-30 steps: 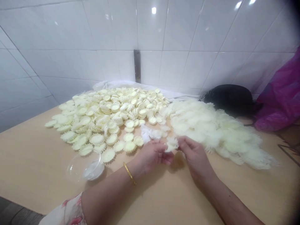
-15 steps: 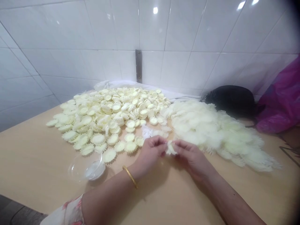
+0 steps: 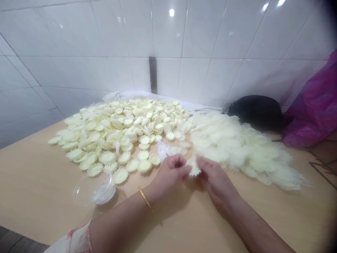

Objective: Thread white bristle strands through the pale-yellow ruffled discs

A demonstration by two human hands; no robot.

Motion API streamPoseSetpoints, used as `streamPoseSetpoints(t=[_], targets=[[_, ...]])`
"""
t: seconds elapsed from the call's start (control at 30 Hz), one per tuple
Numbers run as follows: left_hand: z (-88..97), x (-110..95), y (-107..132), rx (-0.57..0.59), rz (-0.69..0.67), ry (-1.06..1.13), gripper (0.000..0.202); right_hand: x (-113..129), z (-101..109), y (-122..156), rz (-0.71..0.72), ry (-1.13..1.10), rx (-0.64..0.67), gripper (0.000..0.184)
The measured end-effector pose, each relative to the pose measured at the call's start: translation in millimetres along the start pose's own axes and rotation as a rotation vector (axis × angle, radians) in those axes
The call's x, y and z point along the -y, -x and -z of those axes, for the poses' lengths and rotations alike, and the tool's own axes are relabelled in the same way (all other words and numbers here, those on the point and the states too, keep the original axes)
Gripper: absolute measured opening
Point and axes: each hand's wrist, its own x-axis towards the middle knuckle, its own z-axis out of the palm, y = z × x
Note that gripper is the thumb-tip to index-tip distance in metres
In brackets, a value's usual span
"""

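Note:
My left hand (image 3: 170, 172) and my right hand (image 3: 214, 175) meet over the tan table (image 3: 184, 225), both pinching one small cream fringed disc (image 3: 194, 168) between their fingertips. A gold bangle (image 3: 146, 199) sits on my left wrist. Behind my left hand spreads a wide heap of stiff cream scalloped discs (image 3: 121, 130). Behind my right hand lies a pile of soft, flat fringed discs (image 3: 237, 147). A few white fluffy pieces (image 3: 165, 149) lie between the two piles, just beyond my fingers.
A clear plastic cup (image 3: 96, 189) with a little white stuff lies tipped at the left front. A black bag (image 3: 256, 110) and a magenta plastic bag (image 3: 313, 109) stand at the back right against the white tiled wall (image 3: 168, 42).
Both hands have stayed together on the fringed disc, turning and working it between the fingertips. The piles and the cup have not moved.

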Motion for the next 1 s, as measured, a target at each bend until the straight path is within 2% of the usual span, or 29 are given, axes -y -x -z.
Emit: streamPoseSetpoints(t=[0.13, 0.27, 0.37, 0.53, 0.63, 0.77, 1.0], targets=[[-2.0, -2, 1, -0.095, 0.043, 0.073, 0.020, 1, -3, 1, -0.026, -0.043, 0.025, 0.029], [-2.8, -1, 1, -0.071, 0.053, 0.102, 0.020, -2, 0, -2, -0.025, -0.048, 0.049, 0.029], [-1.7, 0, 1, -0.055, 0.091, 0.099, 0.020, -3, 5, -4, 0.038, 0.104, 0.062, 0.028], [0.3, 3, 1, -0.035, 0.135, 0.050, 0.025, -2, 9, -4, 0.171, 0.427, 0.012, 0.029], [0.4, 4, 2, -0.055, 0.107, 0.004, 0.023, 0, 6, -1, 0.162, 0.430, 0.009, 0.028], [-1.2, 3, 2, -0.026, 0.079, 0.000, 0.026, 3, 5, 1, 0.145, 0.411, -0.042, 0.030], [-3.1, 2, 1, 0.011, 0.154, 0.244, 0.019, -1, 11, -3, 0.180, 0.410, -0.070, 0.035]])
